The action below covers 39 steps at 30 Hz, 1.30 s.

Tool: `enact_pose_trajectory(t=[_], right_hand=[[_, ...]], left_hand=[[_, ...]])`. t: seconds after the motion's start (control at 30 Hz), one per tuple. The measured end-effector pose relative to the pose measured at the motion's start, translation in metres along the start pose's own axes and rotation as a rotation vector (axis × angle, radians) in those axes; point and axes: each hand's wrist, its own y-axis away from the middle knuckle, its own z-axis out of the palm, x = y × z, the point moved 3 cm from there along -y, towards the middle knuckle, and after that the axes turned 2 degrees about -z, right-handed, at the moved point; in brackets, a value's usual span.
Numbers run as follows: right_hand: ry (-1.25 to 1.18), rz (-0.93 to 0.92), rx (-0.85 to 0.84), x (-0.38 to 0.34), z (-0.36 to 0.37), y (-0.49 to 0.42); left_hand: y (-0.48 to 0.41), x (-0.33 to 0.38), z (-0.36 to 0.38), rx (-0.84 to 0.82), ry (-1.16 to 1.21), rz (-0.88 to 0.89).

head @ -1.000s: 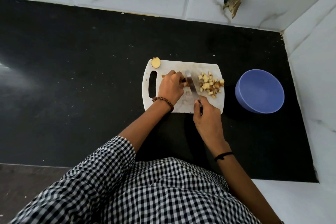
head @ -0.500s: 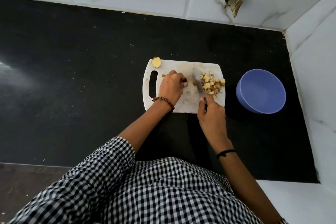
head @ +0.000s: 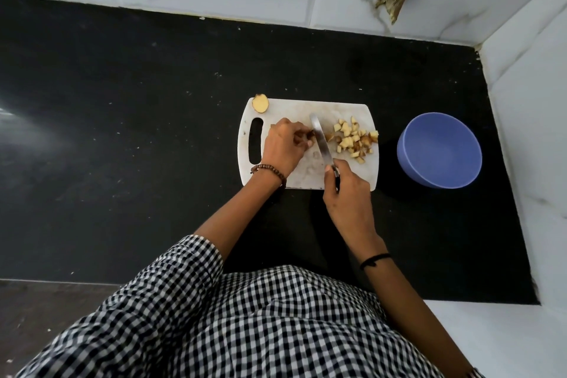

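On the white plastic board, centre, my left hand pinches a small brown stub; my right hand grips the steel knife just right of it, blade front-to-back

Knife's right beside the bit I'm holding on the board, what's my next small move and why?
Probably press the knife down through the piece your left hand pinches: the blade sits right against it, your right hand grips the handle, and cut cubes lie beyond.

Silver knife just beside small brown piece
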Motion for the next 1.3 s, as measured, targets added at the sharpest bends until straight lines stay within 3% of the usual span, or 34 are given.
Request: enact_pose_trajectory(t=[0.23,0.5,0.67,0.8,0.9,1.17,1.3], right_hand=[[0.037,0.081,0.054,0.007,-0.006,-0.004],[0.022,0.030,-0.062,0.001,0.009,-0.003],[0.033,0.036,-0.042,0.008,0.006,-0.002],[0.059,0.076,0.014,0.020,-0.007,-0.005],[0.054,0.111,0.062,0.025,-0.015,-0.007],[0.030,-0.033,-0.057,0.008,-0.003,-0.004],[0.021,0.032,-0.054,0.014,0.002,0.001]], left_hand=[[0.000,0.009,0.007,-0.049,0.057,-0.005],[0.008,0.004,-0.006,0.028,0.178,-0.168],[0.011,0.006,-0.011,0.067,0.049,-0.057],[0.011,0.006,-0.024,0.181,-0.244,0.101],[0.009,0.001,-0.034,0.209,-0.384,0.110],[0.005,-0.010,-0.036,0.129,-0.364,0.047],[0.006,-0.015,-0.038,0.130,-0.382,0.020]])
